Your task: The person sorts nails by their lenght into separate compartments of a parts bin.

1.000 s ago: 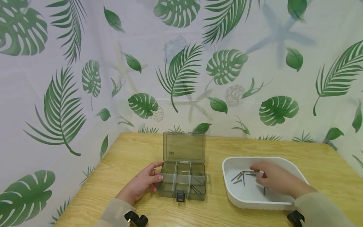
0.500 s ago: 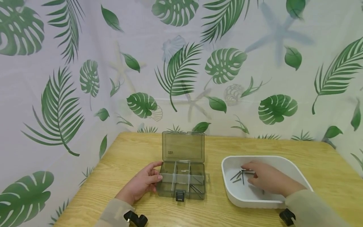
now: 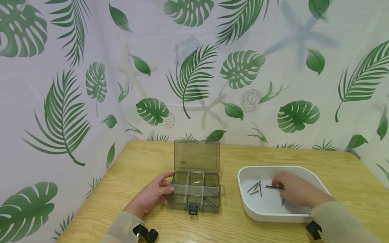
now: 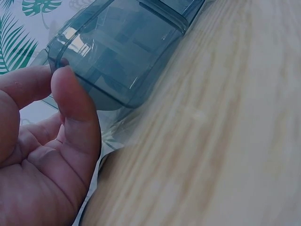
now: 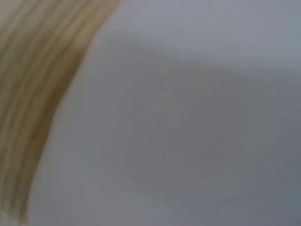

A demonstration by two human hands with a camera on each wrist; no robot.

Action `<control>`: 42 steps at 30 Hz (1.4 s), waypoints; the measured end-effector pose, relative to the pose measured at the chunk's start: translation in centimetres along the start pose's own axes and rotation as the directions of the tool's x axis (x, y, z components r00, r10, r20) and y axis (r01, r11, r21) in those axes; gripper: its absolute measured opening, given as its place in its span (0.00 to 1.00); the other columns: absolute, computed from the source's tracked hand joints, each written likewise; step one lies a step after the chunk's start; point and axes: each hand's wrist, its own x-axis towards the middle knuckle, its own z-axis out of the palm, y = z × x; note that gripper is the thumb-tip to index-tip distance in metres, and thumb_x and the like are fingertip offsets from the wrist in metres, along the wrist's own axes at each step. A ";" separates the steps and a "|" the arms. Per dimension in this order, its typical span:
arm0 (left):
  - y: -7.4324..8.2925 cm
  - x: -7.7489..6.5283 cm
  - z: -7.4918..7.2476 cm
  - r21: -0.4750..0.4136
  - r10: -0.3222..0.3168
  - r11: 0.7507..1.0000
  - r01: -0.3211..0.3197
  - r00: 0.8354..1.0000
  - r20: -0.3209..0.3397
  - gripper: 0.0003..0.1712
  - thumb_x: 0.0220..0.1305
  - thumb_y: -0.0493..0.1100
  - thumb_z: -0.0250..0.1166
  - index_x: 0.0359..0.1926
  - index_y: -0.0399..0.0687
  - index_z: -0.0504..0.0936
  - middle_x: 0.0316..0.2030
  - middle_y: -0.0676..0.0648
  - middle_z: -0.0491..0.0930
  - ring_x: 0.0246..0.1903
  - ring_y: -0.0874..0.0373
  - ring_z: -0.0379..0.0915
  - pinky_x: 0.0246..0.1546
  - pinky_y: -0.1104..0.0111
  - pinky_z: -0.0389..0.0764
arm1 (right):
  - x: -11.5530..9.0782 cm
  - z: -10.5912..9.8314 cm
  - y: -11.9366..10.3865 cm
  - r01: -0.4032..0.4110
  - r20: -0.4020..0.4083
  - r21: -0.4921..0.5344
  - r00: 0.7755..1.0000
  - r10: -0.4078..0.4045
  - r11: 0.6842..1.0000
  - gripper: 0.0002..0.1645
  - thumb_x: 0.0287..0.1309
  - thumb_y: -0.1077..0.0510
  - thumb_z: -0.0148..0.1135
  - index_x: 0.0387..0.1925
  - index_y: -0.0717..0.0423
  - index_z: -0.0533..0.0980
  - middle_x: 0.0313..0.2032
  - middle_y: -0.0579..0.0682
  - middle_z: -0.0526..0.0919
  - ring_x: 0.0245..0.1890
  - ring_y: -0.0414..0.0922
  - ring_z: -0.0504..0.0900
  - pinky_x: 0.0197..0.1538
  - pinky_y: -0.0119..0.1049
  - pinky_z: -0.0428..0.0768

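Note:
A smoky clear compartment box (image 3: 194, 191) stands on the table with its lid (image 3: 197, 157) raised at the back. My left hand (image 3: 153, 194) holds the left side of this box; in the left wrist view the thumb (image 4: 75, 94) presses on its corner. Screws (image 3: 210, 201) lie in its front right compartment. Over in the white tray (image 3: 252, 214), the fingers of my right hand (image 3: 296, 190) pinch a dark screw (image 3: 270, 187) near its right end. Several loose screws (image 3: 256, 189) lie to the left of that hand. The right wrist view is blurred and shows only tray and wood.
Both containers stand on a wooden table (image 3: 146, 158), the tray to the right of the box. A black latch (image 3: 192, 208) sits at the box's front. Behind the table hangs a leaf-printed cloth (image 3: 200, 81).
My right hand shifts left over the screws, then back right, and a dark screw lies further right with it. My left hand keeps its place on the box.

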 end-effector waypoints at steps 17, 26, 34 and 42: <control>-0.1 0.0 -0.4 0.010 0.013 1.000 -0.013 1.000 0.001 0.39 0.75 0.41 0.61 0.79 0.46 0.53 0.41 0.46 0.69 0.29 0.57 0.64 0.27 0.67 0.79 | 0.2 0.3 -0.1 -0.012 0.003 -0.078 1.000 0.012 0.997 0.10 0.55 0.69 0.62 0.29 0.51 0.72 0.26 0.45 0.73 0.28 0.44 0.70 0.36 0.43 0.71; -0.4 0.0 -0.2 0.005 0.010 1.000 -0.010 1.000 -0.004 0.37 0.75 0.39 0.59 0.79 0.46 0.54 0.40 0.45 0.70 0.28 0.57 0.63 0.26 0.68 0.78 | 0.2 0.1 -0.1 -0.044 0.002 -0.029 0.999 0.044 0.999 0.09 0.56 0.66 0.64 0.39 0.54 0.77 0.29 0.45 0.75 0.30 0.44 0.72 0.36 0.44 0.73; -0.3 0.0 0.1 -0.001 0.006 1.000 -0.006 1.000 -0.003 0.38 0.75 0.40 0.61 0.79 0.46 0.54 0.40 0.46 0.69 0.29 0.57 0.63 0.26 0.68 0.78 | -0.3 -0.3 -0.8 -0.062 -0.009 0.082 0.998 0.063 0.995 0.08 0.61 0.65 0.59 0.30 0.50 0.77 0.25 0.46 0.74 0.26 0.44 0.71 0.29 0.39 0.68; 0.0 -0.1 0.1 0.000 0.007 1.000 -0.007 1.000 -0.002 0.38 0.76 0.39 0.59 0.79 0.46 0.53 0.40 0.46 0.69 0.28 0.58 0.63 0.26 0.68 0.78 | -0.5 -0.9 -3.0 0.075 -0.091 0.142 0.994 -0.062 0.987 0.11 0.69 0.58 0.58 0.30 0.49 0.81 0.26 0.43 0.75 0.25 0.42 0.70 0.28 0.37 0.70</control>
